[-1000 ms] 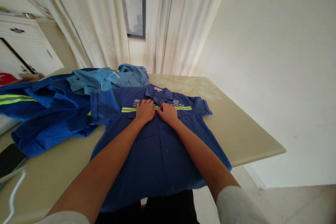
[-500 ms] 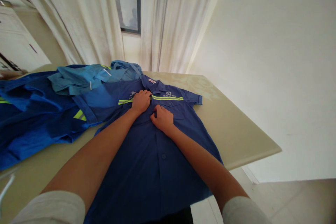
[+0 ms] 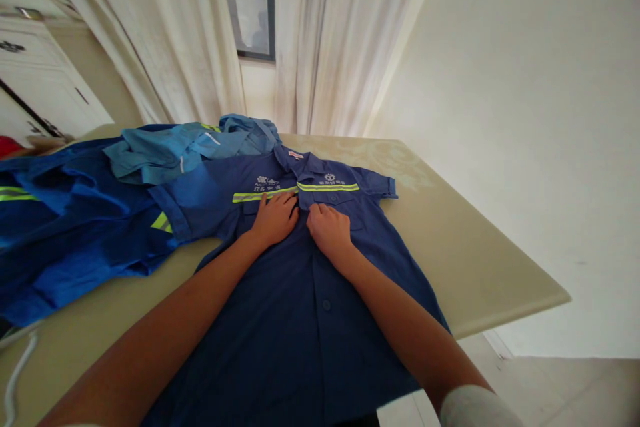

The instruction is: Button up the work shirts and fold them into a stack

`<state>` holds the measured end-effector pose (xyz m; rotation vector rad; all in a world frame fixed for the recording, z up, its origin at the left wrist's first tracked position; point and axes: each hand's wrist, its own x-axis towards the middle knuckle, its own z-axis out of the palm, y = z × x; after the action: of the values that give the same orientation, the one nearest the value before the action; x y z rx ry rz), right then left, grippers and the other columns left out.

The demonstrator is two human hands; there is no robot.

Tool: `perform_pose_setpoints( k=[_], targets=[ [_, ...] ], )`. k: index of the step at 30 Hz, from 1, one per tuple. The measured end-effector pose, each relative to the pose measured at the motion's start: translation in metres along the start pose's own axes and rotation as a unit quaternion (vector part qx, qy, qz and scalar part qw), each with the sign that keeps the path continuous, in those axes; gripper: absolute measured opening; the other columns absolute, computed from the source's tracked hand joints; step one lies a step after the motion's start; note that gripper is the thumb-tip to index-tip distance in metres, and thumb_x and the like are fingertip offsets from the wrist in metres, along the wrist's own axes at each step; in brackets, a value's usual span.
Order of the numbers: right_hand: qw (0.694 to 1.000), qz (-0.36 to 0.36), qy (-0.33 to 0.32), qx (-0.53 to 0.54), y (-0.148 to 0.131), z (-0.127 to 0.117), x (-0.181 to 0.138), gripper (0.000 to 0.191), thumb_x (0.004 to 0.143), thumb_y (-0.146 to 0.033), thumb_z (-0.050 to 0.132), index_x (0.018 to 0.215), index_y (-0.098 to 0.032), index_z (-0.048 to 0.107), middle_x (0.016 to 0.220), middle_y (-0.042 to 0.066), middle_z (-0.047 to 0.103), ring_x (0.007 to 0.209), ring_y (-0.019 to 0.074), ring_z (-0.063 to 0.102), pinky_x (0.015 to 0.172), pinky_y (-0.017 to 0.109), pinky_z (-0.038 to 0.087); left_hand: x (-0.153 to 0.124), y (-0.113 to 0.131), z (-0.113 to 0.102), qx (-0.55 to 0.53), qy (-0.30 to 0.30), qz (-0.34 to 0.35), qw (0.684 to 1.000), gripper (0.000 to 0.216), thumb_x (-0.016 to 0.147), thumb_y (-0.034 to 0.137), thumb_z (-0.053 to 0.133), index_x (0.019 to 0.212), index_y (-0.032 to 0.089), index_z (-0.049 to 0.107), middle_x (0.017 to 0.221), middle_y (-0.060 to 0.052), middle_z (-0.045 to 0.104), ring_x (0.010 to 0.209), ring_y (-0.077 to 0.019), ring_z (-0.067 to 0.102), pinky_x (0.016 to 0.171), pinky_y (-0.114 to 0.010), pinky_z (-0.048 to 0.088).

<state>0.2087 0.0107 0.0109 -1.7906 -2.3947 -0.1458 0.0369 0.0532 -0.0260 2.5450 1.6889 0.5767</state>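
A dark blue short-sleeved work shirt point(image 3: 270, 320) lies spread front up, its collar at the far side and its hem towards me. A yellow-green reflective stripe crosses the chest below white lettering. My left hand point(image 3: 276, 219) rests on the chest just below the stripe, beside the front opening, fingers lying on the cloth. Right of the opening, my right hand point(image 3: 330, 230) is closed, its fingertips pinching the edge of the shirt's front placket. One button shows lower down the front. What lies under the fingertips is hidden.
The shirt lies on a cream table point(image 3: 480, 273) whose corner juts out at right. Bright blue garments point(image 3: 90, 233) and a lighter blue garment point(image 3: 185, 150) are heaped on the left. A white cord point(image 3: 19, 373) lies at lower left. Curtains point(image 3: 185, 33) hang behind.
My left hand has slid down from the stripe, uncovering the lettering on the left chest. The right hand's fingers have closed on the placket edge. The view has shifted slightly left.
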Motion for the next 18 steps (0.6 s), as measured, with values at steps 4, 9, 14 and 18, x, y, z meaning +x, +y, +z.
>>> perform_pose_setpoints(
  k=[4,9,14,18],
  targets=[
    [0.999,0.038,-0.024,0.012,0.0,0.0,0.005,0.021,0.104,-0.021,0.048,0.111,-0.017,0.067,0.107,0.017,0.075,0.098,0.0276,0.074,0.078,0.032,0.052,0.0,0.004,-0.006,-0.004,0.036,0.029,0.999,0.034,0.103,0.03,0.045,0.124,0.023,0.07,0.135,-0.011,0.07,0.127,-0.0321,0.062,0.12,-0.067,0.029],
    [0.989,0.099,-0.082,0.076,0.013,0.0,0.01,0.023,0.1,-0.03,0.055,0.116,-0.021,0.069,0.108,0.014,0.077,0.1,0.0294,0.074,0.082,0.035,0.052,-0.007,0.005,-0.017,-0.004,0.05,0.17,0.984,0.032,0.105,0.032,0.044,0.103,0.02,0.074,0.104,-0.011,0.073,0.105,-0.0276,0.064,0.102,-0.047,0.045],
    [0.984,0.09,-0.067,0.141,0.025,0.005,0.008,0.027,0.096,-0.034,0.059,0.118,-0.024,0.07,0.108,0.008,0.077,0.103,0.0258,0.071,0.085,0.031,0.049,-0.007,0.005,-0.013,-0.049,0.036,0.197,0.979,0.021,0.101,0.03,0.052,0.1,0.02,0.071,0.099,-0.009,0.071,0.096,-0.0262,0.064,0.089,-0.043,0.047],
    [0.983,0.059,-0.067,0.163,0.024,0.003,0.005,0.029,0.099,-0.039,0.058,0.121,-0.025,0.07,0.105,0.006,0.077,0.099,0.0241,0.072,0.081,0.028,0.046,-0.005,0.033,-0.041,-0.21,0.103,0.174,0.957,0.017,0.1,0.026,0.054,0.092,0.02,0.068,0.089,-0.006,0.069,0.088,-0.0217,0.064,0.085,-0.039,0.05]
  ],
)
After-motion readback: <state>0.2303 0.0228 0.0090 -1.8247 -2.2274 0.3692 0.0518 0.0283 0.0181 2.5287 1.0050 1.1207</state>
